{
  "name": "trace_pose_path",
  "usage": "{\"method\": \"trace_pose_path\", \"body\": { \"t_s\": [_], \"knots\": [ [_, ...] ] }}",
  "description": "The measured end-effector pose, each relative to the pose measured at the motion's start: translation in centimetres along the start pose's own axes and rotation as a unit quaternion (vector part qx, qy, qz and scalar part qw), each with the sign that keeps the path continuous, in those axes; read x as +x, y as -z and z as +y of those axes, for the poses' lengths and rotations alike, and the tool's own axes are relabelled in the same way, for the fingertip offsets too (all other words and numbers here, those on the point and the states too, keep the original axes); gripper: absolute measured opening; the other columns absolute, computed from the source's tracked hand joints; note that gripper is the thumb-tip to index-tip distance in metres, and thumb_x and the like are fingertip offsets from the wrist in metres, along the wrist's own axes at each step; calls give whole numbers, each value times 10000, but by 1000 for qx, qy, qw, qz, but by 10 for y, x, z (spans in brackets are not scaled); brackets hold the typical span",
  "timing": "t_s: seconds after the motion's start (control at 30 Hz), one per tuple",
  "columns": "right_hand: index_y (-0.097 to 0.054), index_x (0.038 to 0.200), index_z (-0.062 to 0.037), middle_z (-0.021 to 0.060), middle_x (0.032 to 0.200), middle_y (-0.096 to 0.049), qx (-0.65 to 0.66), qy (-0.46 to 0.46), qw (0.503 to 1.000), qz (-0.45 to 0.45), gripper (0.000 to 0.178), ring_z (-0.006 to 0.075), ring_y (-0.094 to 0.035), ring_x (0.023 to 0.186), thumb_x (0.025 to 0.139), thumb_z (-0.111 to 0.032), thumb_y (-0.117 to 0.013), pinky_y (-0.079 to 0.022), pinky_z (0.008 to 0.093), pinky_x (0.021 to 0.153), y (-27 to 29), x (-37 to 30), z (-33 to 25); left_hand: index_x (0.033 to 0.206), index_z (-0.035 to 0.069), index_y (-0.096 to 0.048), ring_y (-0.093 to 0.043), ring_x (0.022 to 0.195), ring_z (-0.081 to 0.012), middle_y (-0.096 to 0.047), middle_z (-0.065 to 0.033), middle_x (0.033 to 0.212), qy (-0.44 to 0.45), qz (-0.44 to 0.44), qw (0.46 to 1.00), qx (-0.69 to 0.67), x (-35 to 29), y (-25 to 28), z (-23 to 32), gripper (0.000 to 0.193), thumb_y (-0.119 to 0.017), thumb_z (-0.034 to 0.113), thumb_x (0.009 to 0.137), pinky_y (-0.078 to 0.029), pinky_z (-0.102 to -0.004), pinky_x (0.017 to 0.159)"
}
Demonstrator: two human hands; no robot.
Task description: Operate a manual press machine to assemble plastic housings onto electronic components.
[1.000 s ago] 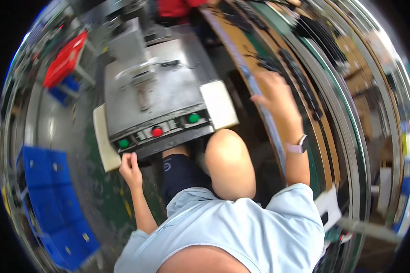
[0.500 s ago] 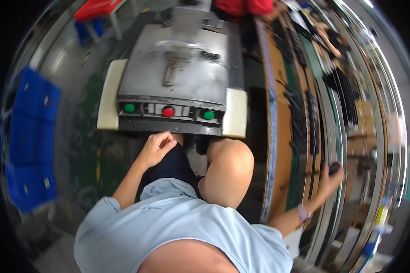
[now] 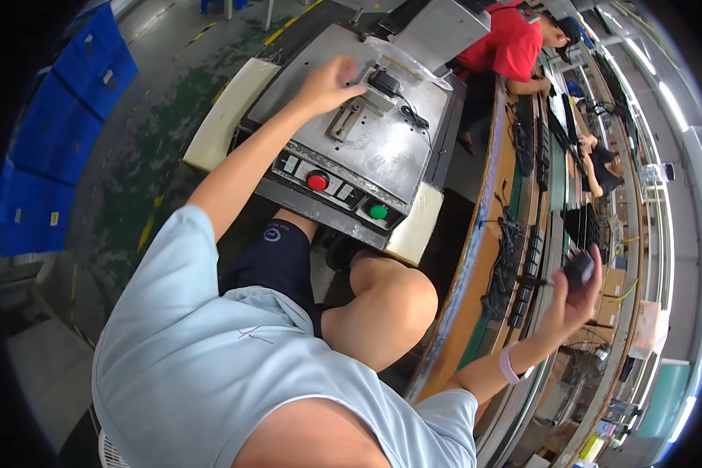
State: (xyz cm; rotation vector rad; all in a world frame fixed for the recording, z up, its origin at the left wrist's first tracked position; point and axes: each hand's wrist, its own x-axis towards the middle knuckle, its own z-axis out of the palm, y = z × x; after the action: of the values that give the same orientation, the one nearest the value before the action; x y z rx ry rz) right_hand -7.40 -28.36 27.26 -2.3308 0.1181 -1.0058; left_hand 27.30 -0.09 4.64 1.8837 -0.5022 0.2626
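Observation:
My left hand is over the machine's metal plate, thumb and fingers apart and slightly blurred, with nothing visible in it. Just right of its fingertips, a black power adapter sits at a metal fixture, its coiled cord lying on the plate. Off to the right, beside the conveyor line, my right hand has its fingers around a small black block that looks like another adapter. A red button and a green button show on the machine's front panel.
Long workbench lanes run along my right, with rows of black adapters and tangled cords. A person in a red shirt works at the far end; another person is across the line. Blue bins stand at left.
My left hand has moved from in front of the machine up and forward over its plate. My right hand still holds the black block, now turned palm-up. The view has swung to the right.

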Motion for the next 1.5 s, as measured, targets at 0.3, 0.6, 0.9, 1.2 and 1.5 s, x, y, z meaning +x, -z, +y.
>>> {"method": "trace_pose_path", "body": {
  "t_s": [0.3,0.6,0.9,1.2,1.5],
  "knots": [
    [-545,1318,0,92,1034,-625,115,2,971,-210,439,142,-569,865,894,-73,-633,-448,212,775,-169,70,68,1344,64,-454,-601,1052,-193,-657,-117,1167,-42,-150,940,-302,48,13,-7,655,-760,60,765,-450,-292,915],
    [-550,1329,-63,136,1197,-620,-39,162,946,-279,469,300,-608,1001,883,-150,-668,-479,343,850,-347,81,90,1474,111,-349,-592,991,-231,-549,-143,1166,120,-88,736,-661,-127,114,30,842,-806,267,785,-542,-370,911],
    [-452,1429,-152,171,1320,-571,-29,218,892,-395,500,385,-575,1136,943,-189,-568,-474,414,891,-360,104,79,1255,113,-487,-564,813,-134,-569,-80,983,337,87,850,-396,-211,102,16,379,-645,145,912,-492,-260,685],
    [-314,1497,-92,180,1481,-403,-113,253,867,-413,650,393,-473,1271,934,-273,-584,-436,429,992,-351,101,69,1169,95,-501,-553,767,-135,-580,-59,914,292,95,908,-284,-206,84,6,294,-603,55,896,-456,-249,710],
    [-224,1526,-95,151,1578,-216,-326,260,793,-445,1053,340,-198,1468,697,-353,-819,-309,593,1101,-226,-47,57,1140,60,-496,-586,815,-185,-612,-74,978,135,56,989,29,-202,98,-18,318,-622,16,851,-460,-286,801]
  ]
}}
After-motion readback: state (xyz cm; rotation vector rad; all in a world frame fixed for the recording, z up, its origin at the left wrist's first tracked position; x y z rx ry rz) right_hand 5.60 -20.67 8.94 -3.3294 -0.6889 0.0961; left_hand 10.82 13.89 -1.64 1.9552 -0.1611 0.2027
